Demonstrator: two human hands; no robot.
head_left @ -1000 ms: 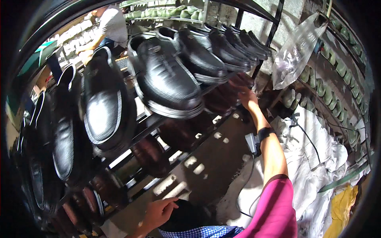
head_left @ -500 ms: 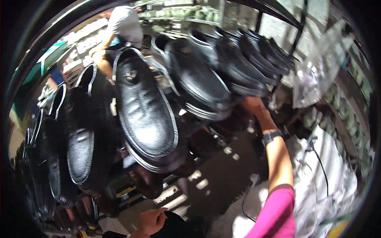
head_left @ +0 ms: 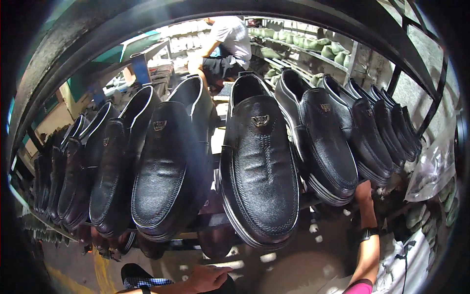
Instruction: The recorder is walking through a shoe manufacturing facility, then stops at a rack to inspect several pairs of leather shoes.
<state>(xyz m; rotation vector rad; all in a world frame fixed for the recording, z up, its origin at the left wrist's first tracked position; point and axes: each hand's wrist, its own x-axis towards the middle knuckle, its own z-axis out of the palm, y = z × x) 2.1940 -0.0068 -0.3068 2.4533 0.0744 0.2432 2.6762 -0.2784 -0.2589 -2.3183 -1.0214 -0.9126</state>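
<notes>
A row of black leather loafers (head_left: 262,176) stands side by side, toes toward me, on a dark rack (head_left: 215,219). Several have a small metal ornament on the upper. My right hand (head_left: 363,192) reaches up at the rack's front edge, close under the toe of a black loafer (head_left: 374,152) right of the middle. Its fingers are mostly hidden there, so what they hold does not show. My left hand (head_left: 208,278) is low in front of the rack, empty, one finger stretched toward the right and the others loosely bent.
More shoes, reddish-brown (head_left: 215,240), show below the row. Dark metal bars (head_left: 235,13) frame the rack. A person (head_left: 230,41) in a light shirt sits beyond it, near shelves of pale green shoe-shaped forms (head_left: 313,45). Clear plastic (head_left: 433,166) hangs at right above white sacks (head_left: 404,259).
My view has shifted, so the loafers and the person now appear farther right. My right hand stays at the rack's front edge; my left hand stays low and empty.
</notes>
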